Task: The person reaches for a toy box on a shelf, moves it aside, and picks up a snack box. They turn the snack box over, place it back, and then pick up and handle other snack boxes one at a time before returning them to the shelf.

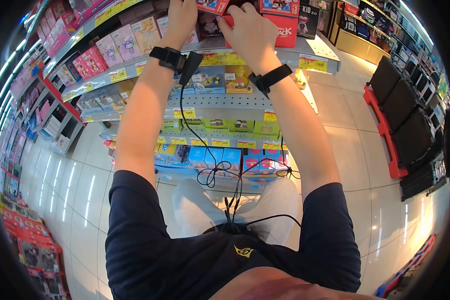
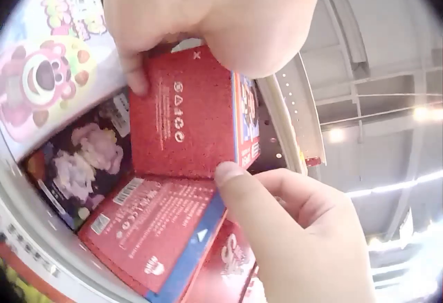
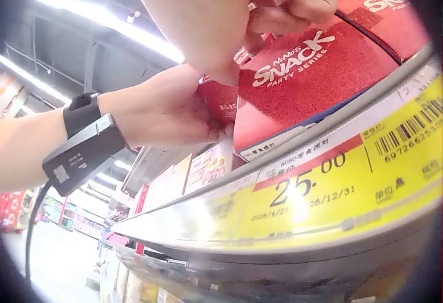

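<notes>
In the head view, both hands are at the upper shelf around a red box (image 1: 211,6). The left hand (image 2: 214,12) grips the red box (image 2: 183,126) from above in the left wrist view, with fingertips on its side. There the right hand (image 2: 304,234) has its thumb at the box's edge and its index finger bent beside it. The box is tilted, its printed red faces towards the camera. In the right wrist view the right hand (image 3: 235,26) is above a red SNACK box (image 3: 311,81), and the left hand (image 3: 163,109) is at another red surface.
Pastel boxes (image 1: 126,42) stand left along the shelf, beside a dark box (image 2: 90,154). A yellow price strip (image 3: 311,185) lines the shelf edge. Lower shelves hold blue boxes (image 1: 212,159). A loose cable (image 1: 187,117) hangs between the arms. Black panels (image 1: 410,130) stand at the right.
</notes>
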### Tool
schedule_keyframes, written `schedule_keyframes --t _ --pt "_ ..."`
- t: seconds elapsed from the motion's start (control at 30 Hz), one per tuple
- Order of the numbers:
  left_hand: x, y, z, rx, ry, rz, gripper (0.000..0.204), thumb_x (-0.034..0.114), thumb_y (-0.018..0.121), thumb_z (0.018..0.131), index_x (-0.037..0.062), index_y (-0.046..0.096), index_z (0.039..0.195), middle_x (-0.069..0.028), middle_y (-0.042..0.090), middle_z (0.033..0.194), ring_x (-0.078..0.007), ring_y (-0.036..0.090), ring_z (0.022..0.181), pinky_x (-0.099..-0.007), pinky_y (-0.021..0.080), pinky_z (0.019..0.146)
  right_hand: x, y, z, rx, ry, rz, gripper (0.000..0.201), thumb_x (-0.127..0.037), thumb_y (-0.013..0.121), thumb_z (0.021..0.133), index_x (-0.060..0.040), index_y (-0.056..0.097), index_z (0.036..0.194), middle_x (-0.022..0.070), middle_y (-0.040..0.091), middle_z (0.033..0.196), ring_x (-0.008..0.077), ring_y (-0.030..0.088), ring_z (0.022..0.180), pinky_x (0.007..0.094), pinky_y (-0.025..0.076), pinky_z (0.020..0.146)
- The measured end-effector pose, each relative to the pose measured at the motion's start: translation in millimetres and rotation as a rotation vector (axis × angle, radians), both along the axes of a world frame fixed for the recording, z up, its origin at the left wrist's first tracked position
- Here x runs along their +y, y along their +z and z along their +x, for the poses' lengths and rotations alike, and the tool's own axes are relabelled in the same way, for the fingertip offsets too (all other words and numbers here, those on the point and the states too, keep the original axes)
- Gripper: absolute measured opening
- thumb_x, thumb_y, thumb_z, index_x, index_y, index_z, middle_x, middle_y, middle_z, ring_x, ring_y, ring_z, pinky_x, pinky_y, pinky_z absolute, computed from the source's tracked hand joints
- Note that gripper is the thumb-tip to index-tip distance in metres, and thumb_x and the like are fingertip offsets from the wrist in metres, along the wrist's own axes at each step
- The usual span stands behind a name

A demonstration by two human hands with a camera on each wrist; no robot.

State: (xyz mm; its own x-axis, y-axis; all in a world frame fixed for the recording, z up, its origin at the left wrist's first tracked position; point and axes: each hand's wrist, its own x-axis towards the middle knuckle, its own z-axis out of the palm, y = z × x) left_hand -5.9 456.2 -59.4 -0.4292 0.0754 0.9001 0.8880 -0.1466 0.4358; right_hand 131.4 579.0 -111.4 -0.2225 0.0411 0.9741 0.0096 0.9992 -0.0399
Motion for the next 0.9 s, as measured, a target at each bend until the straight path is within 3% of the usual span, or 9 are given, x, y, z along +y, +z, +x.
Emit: schedule_keyframes --t 0.03,0.17,0.27,0.33,0.47,0.67,0.73,0.77,0.9 --pt "-2.9 0.6 -5.5 0.005 0.097 -0.070 0.052 0.031 0.049 0.110 -0.0039 0.045 0.148 -0.0232 0.057 0.142 -0.0323 0.053 0.131 -0.0367 0.041 0.109 -0.3 0.7 -1.7 -0.004 -0.015 0.003 0.025 -0.038 0.068 0.092 -0.0125 0.066 0.091 0.0067 0.062 0.096 0.0295 0.069 0.062 0.0448 0.054 0.052" --pt "-21.3 8.6 8.1 -0.082 0.045 -0.222 0.055 0.029 0.053 0.108 -0.0019 0.041 0.152 -0.0219 0.054 0.147 -0.0310 0.051 0.135 -0.0359 0.039 0.112 -2.3 -0.9 -5.0 -0.014 -0.076 0.044 0.026 -0.037 0.067 0.094 -0.0123 0.068 0.088 0.0053 0.061 0.095 0.0280 0.068 0.060 0.0436 0.053 0.050" --pt "-37.9 20.7 6.3 0.121 -0.016 -0.405 0.062 0.024 0.059 0.106 -0.0027 0.034 0.156 -0.0194 0.049 0.153 -0.0295 0.048 0.138 -0.0349 0.037 0.115 -4.6 -1.9 -3.2 0.011 -0.054 0.060 0.024 -0.036 0.066 0.094 -0.0128 0.070 0.089 0.0061 0.060 0.095 0.0277 0.067 0.058 0.0424 0.052 0.049" --pt "-42.7 25.4 -1.5 0.127 -0.277 -0.524 0.071 0.019 0.063 0.103 -0.0040 0.026 0.159 -0.0182 0.045 0.156 -0.0281 0.045 0.140 -0.0345 0.035 0.117 -6.9 -0.7 -0.1 0.005 -0.057 0.031 0.024 -0.035 0.065 0.095 -0.0130 0.072 0.089 0.0071 0.058 0.095 0.0281 0.067 0.058 0.0419 0.052 0.049" --pt "-38.1 19.8 -3.1 0.106 -0.251 -0.517 0.078 0.017 0.066 0.101 -0.0050 0.021 0.161 -0.0172 0.041 0.158 -0.0264 0.043 0.141 -0.0346 0.036 0.117 -7.6 -1.6 -1.5 -0.008 -0.085 0.034 0.025 -0.035 0.065 0.095 -0.0112 0.071 0.089 0.0084 0.057 0.095 0.0286 0.067 0.058 0.0422 0.053 0.050" --pt "-34.8 23.0 18.8 -0.208 -0.370 -0.488 0.090 0.021 0.070 0.100 0.0015 0.010 0.164 -0.0173 0.037 0.161 -0.0233 0.037 0.146 -0.0378 0.032 0.122 -10.9 2.0 -4.2 -0.030 -0.073 -0.017 0.023 -0.030 0.066 0.093 -0.0073 0.068 0.090 0.0102 0.058 0.097 0.0285 0.068 0.061 0.0437 0.055 0.054" --pt "-33.1 14.5 -20.0 -0.042 -0.292 -0.466 0.057 0.037 0.061 0.105 0.0047 0.048 0.150 -0.0085 0.063 0.135 -0.0135 0.059 0.119 -0.0314 0.050 0.099 -11.0 -1.7 -12.4 0.002 -0.024 -0.021 0.022 -0.027 0.067 0.090 -0.0054 0.068 0.091 0.0115 0.058 0.099 0.0293 0.070 0.065 0.0434 0.056 0.056" --pt "-39.3 18.0 -38.6 0.158 -0.073 -0.531 0.055 0.035 0.061 0.105 0.0047 0.048 0.149 -0.0093 0.063 0.134 -0.0162 0.060 0.122 -0.0342 0.053 0.099 -10.9 -2.7 -17.6 -0.010 -0.026 -0.023 0.021 -0.025 0.067 0.088 -0.0044 0.069 0.091 0.0130 0.060 0.100 0.0298 0.071 0.069 0.0424 0.057 0.058" --pt "-41.8 26.4 -19.9 -0.143 -0.157 -0.499 0.051 0.032 0.060 0.104 0.0049 0.051 0.146 -0.0102 0.063 0.133 -0.0213 0.061 0.124 -0.0369 0.054 0.097 -10.6 0.0 -9.4 -0.016 0.072 -0.038 0.021 -0.022 0.069 0.084 -0.0043 0.075 0.094 0.0170 0.063 0.101 0.0281 0.073 0.074 0.0414 0.057 0.060"
